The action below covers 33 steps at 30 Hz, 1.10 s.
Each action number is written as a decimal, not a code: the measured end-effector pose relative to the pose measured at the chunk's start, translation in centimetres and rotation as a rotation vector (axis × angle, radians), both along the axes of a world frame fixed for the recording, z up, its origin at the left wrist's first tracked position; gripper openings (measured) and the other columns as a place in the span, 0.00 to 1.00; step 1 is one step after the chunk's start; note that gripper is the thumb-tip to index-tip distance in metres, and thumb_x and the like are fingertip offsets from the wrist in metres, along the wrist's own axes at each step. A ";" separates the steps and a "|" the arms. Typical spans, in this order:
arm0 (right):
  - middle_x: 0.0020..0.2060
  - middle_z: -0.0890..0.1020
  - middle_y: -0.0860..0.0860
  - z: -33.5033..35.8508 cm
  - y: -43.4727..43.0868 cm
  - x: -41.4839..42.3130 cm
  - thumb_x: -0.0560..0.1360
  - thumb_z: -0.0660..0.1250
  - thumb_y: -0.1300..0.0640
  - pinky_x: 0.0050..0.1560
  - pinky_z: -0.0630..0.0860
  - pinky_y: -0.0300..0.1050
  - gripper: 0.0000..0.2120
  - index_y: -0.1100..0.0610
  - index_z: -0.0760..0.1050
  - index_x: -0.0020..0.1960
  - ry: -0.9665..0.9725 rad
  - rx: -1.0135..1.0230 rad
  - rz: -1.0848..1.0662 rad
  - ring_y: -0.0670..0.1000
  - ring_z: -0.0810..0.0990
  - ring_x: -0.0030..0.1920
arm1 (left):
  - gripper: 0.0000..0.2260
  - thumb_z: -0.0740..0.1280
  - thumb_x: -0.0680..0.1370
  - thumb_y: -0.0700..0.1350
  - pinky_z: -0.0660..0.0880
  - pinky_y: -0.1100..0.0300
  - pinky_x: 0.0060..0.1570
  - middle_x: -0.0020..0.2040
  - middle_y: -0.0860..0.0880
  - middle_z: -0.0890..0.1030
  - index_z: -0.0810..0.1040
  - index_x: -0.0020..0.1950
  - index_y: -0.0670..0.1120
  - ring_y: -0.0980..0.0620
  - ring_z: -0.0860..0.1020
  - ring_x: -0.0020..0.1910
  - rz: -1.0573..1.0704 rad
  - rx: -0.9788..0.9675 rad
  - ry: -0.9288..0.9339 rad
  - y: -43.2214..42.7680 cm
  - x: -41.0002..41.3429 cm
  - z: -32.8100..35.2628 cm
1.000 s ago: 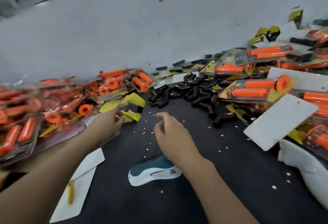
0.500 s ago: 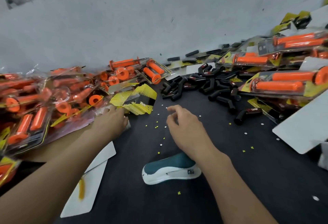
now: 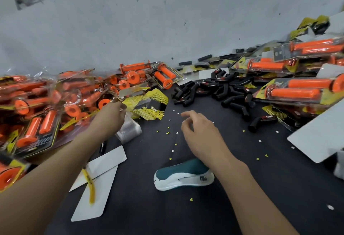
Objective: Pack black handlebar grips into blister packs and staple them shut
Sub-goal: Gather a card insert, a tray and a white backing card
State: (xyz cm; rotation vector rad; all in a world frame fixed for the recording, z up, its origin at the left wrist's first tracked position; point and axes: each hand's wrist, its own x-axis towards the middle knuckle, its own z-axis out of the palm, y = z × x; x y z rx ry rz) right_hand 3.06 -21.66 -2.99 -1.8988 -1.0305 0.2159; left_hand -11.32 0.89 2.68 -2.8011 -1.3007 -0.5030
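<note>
A: Entry 1, task item. The black handlebar grips (image 3: 219,89) lie loose in a heap toward the far edge of the dark surface (image 3: 260,188), right of its middle. Neither hand touches them. A single black grip (image 3: 260,123) lies apart from the heap, nearer the right edge.

B: Entry 2, left hand?

A: The left hand (image 3: 109,117) reaches toward the far-left part of the surface. Its fingertips meet the near corner of a yellow-and-black blister pack (image 3: 150,104) lying just beside the orange heap. The back of the hand hides its grip, so one cannot tell whether it pinches the pack or only touches it. A clear plastic shell (image 3: 128,131) lies just under that hand.

B: Entry 3, right hand?

A: The right hand (image 3: 201,137) is over the middle of the surface. Its grip is slack, with the fingers loosely curled, thumb and forefinger apart, and nothing held. The teal-and-white stapler (image 3: 183,176) lies flat toward the near edge, just beside the right wrist, with one end hidden behind the forearm.

B: Entry 4, remainder?

A: Packs of orange grips are piled along the left edge (image 3: 46,108) and the right edge (image 3: 297,89). White cards (image 3: 100,175) lie near the left forearm with a yellow strip (image 3: 91,190) on them. Another white card (image 3: 320,137) sits at the right edge. Small yellow and white scraps (image 3: 168,132) are scattered over the middle.
</note>
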 end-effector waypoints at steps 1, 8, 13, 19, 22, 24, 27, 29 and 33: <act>0.61 0.76 0.48 0.0 -0.1 0.0 0.83 0.54 0.52 0.54 0.69 0.46 0.16 0.48 0.71 0.67 -0.002 -0.004 -0.001 0.51 0.74 0.57 | 0.14 0.59 0.83 0.41 0.75 0.50 0.56 0.65 0.42 0.78 0.77 0.66 0.41 0.43 0.79 0.57 0.004 -0.010 -0.021 -0.1 -0.1 0.4; 0.62 0.76 0.48 0.1 -0.6 0.0 0.83 0.54 0.53 0.58 0.71 0.48 0.15 0.48 0.72 0.67 -0.028 -0.012 -0.007 0.52 0.74 0.59 | 0.14 0.59 0.82 0.40 0.73 0.59 0.36 0.60 0.43 0.80 0.79 0.64 0.41 0.50 0.76 0.35 0.021 -0.108 -0.189 -0.5 -0.4 2.0; 0.61 0.76 0.48 0.1 -0.9 0.3 0.82 0.55 0.52 0.57 0.71 0.48 0.14 0.47 0.72 0.66 -0.036 -0.005 -0.009 0.52 0.74 0.58 | 0.11 0.62 0.81 0.40 0.70 0.59 0.29 0.54 0.42 0.82 0.81 0.59 0.39 0.50 0.69 0.27 0.023 -0.140 -0.317 -0.9 -0.3 2.8; 0.60 0.75 0.47 0.3 -1.2 0.5 0.82 0.56 0.53 0.59 0.71 0.46 0.15 0.48 0.72 0.67 -0.041 0.029 -0.007 0.49 0.73 0.59 | 0.12 0.64 0.80 0.43 0.70 0.59 0.50 0.52 0.48 0.81 0.81 0.61 0.42 0.54 0.76 0.44 -0.002 -0.221 -0.670 -3.3 0.3 5.5; 0.56 0.77 0.43 0.8 -1.4 0.5 0.82 0.56 0.51 0.47 0.71 0.34 0.14 0.45 0.74 0.65 0.139 0.142 0.002 0.35 0.76 0.51 | 0.10 0.64 0.79 0.43 0.71 0.71 0.39 0.48 0.53 0.82 0.82 0.57 0.48 0.66 0.77 0.38 -0.109 -0.228 -0.739 -5.2 0.5 5.7; 0.50 0.77 0.38 1.0 -1.7 0.4 0.81 0.57 0.49 0.41 0.67 0.28 0.13 0.42 0.75 0.63 0.290 0.188 0.032 0.28 0.74 0.45 | 0.08 0.65 0.78 0.41 0.70 0.70 0.29 0.45 0.53 0.82 0.81 0.54 0.50 0.64 0.75 0.28 -0.158 -0.179 -0.663 -6.2 0.7 4.9; 0.49 0.78 0.39 1.1 -1.8 0.1 0.81 0.57 0.48 0.37 0.66 0.29 0.13 0.41 0.75 0.63 0.362 0.169 0.062 0.31 0.75 0.42 | 0.08 0.64 0.78 0.41 0.72 0.58 0.41 0.55 0.48 0.80 0.81 0.55 0.47 0.50 0.76 0.40 -0.147 -0.059 -0.454 -6.4 0.8 2.8; 0.47 0.77 0.39 0.9 -1.9 -0.4 0.81 0.57 0.49 0.36 0.66 0.31 0.14 0.42 0.74 0.64 0.358 0.145 0.072 0.35 0.75 0.40 | 0.08 0.64 0.79 0.41 0.70 0.56 0.49 0.61 0.48 0.76 0.80 0.55 0.46 0.49 0.76 0.50 -0.187 0.029 -0.358 -6.1 0.6 1.6; 0.48 0.76 0.39 0.8 -2.0 -0.6 0.81 0.56 0.50 0.39 0.67 0.35 0.15 0.43 0.72 0.66 0.297 0.113 0.084 0.39 0.73 0.40 | 0.08 0.64 0.80 0.42 0.73 0.54 0.46 0.65 0.48 0.73 0.80 0.56 0.45 0.47 0.77 0.55 -0.277 0.173 -0.240 -5.6 0.4 -0.3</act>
